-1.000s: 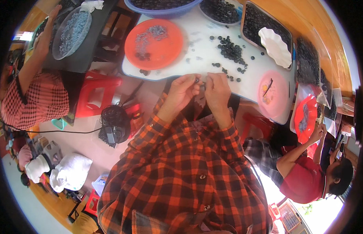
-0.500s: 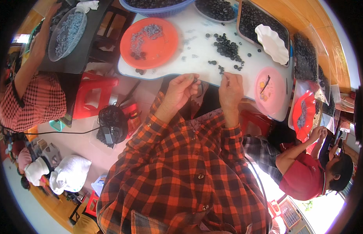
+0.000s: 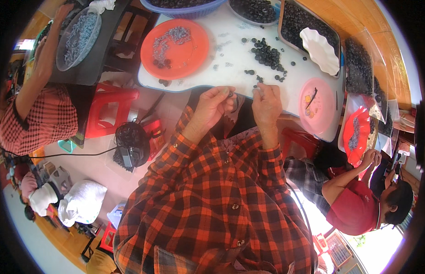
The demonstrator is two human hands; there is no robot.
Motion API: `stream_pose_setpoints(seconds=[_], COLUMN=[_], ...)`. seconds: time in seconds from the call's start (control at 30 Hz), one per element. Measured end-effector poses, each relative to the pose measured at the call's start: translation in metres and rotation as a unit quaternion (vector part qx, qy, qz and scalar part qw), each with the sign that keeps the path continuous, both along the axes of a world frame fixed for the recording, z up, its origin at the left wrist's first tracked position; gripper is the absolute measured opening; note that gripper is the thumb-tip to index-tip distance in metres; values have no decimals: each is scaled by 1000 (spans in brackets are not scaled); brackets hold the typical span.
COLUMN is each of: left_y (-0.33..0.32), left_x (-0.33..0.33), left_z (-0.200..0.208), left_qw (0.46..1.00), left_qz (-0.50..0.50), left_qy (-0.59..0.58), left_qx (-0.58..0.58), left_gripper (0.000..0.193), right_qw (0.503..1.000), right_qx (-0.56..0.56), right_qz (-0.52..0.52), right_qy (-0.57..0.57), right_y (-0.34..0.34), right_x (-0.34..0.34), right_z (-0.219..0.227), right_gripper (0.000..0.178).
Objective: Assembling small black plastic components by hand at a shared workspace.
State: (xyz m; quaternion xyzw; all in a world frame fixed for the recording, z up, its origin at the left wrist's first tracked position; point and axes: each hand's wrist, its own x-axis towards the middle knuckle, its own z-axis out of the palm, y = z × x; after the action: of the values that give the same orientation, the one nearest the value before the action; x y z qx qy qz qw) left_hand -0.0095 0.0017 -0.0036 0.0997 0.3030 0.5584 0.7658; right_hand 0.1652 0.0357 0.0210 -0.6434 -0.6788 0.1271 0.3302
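Observation:
My left hand is just off the table's near edge, thumb and forefinger pinching a small black ring-shaped part. To its right, my right hand has its fingers drawn together at the edge; whatever they hold, if anything, is too small to make out. A few black pieces lie right by its fingertips. Farther back, a loose heap of small black round parts is spread on the white table. On the left, an orange-red plate carries small grey-blue pieces and several dark parts.
A pink plate with a black stick sits at the right. Behind stand a blue basket, a tray of black parts and a white scalloped dish. Co-workers sit at left and right; a red stool stands left.
My right hand has shifted slightly left, toward my left hand. The left hand keeps its pinch on the black part, nearly still.

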Motion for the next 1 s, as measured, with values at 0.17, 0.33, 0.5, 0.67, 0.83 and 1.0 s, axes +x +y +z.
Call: stream_pose_setpoints(seconds=[0.17,0.33,0.5,0.67,0.83,1.0], left_y=[-1,4,6,3,1,0], left_x=[0,4,8,12,13,13], left_z=[0,8,21,23,27,26], left_qw=[1000,1000,1000,998,998,998], left_qz=[-6,-5,-8,-10,-16,-20], left_qy=[3,-9,-10,12,27,14], left_qx=[4,4,14,53,62,57], left_gripper=[24,24,25,24,24,24], right_qw=[999,962,868,867,874,889], right_qx=[31,-38,-181,-181,-164,-114], right_qz=[28,56,74,93,88,108], right_qy=[6,263,457,454,449,431], right_y=[1,-1,-7,-13,-15,-16], right_x=[-1,0,-4,-13,-16,-19], right_z=[-4,-6,16,24,27,28], right_gripper=[11,11,14,15,17,18])
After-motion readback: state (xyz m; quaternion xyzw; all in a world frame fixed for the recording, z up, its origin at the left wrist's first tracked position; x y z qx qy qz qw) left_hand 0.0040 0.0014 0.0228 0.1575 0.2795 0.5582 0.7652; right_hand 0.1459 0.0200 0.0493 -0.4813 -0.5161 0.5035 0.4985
